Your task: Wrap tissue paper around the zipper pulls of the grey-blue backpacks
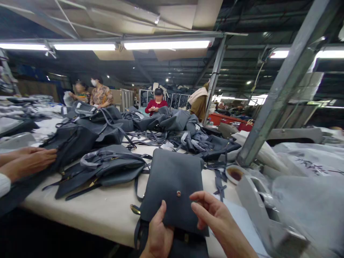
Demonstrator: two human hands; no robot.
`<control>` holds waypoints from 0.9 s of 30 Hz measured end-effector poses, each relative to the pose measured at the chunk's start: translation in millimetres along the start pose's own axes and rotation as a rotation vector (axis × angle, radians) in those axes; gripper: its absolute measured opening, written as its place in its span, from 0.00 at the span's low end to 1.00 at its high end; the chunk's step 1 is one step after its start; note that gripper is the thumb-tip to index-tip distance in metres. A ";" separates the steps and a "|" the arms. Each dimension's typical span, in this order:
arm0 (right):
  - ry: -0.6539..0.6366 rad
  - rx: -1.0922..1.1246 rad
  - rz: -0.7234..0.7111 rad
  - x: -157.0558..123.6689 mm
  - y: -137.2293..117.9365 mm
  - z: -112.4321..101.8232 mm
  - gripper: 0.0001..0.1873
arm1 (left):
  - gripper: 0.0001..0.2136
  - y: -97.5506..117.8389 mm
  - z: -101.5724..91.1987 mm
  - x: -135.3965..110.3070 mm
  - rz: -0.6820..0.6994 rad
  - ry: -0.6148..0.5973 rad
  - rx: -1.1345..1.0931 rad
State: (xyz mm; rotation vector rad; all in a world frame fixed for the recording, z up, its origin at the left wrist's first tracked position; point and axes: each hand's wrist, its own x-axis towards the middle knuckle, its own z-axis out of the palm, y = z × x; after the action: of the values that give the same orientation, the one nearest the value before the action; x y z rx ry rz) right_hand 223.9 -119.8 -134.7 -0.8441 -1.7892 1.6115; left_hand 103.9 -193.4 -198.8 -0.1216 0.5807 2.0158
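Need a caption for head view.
Person's left hand grips a dark grey bag on a worktable; right hand beside it, more bags piled behind.

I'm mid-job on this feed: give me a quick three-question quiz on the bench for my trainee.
1. True or false: the left hand grips the near edge of the grey bag.
2. Which lies nearest the right hand? A) the dish B) the person in the red top C) the co-worker's hands
3. How many metal studs show on the bag's flap?
Key: 1 true; 2 A; 3 one.
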 end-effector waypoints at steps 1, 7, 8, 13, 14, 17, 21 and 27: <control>0.026 -0.071 -0.032 9.6 0.9 3.9 0.18 | 0.16 0.4 -3.9 0.6 -0.011 -0.008 -0.023; 0.044 -0.355 -0.034 43.8 16.2 13.7 0.15 | 0.14 -3.9 -23.6 8.8 -0.056 -0.093 -0.085; 0.031 -0.376 -0.023 45.5 17.1 14.6 0.15 | 0.13 -5.6 -25.7 11.2 -0.053 -0.102 -0.090; -0.026 -0.513 -0.071 46.9 9.8 16.7 0.11 | 0.12 -11.2 -31.6 19.7 -0.028 -0.104 -0.098; -0.031 -0.561 -0.102 47.1 7.6 16.7 0.10 | 0.12 -11.1 -31.4 19.7 -0.031 -0.110 -0.096; -0.006 -0.745 -0.224 49.5 3.4 17.8 0.10 | 0.13 -7.8 -27.7 16.0 -0.088 -0.117 -0.101; 0.033 -1.013 -0.450 45.8 6.0 22.5 0.09 | 0.14 -1.5 -21.3 9.3 -0.104 -0.073 -0.118; -0.329 -0.959 -0.401 -30.2 31.3 6.2 0.07 | 0.19 2.0 -20.9 3.5 -0.086 -0.111 -0.044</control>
State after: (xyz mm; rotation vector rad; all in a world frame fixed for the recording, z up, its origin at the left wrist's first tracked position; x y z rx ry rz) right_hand 240.5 -145.0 -166.7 -0.5303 -2.7997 0.6004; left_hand 97.2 -200.8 -217.6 -0.0600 0.4533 1.9395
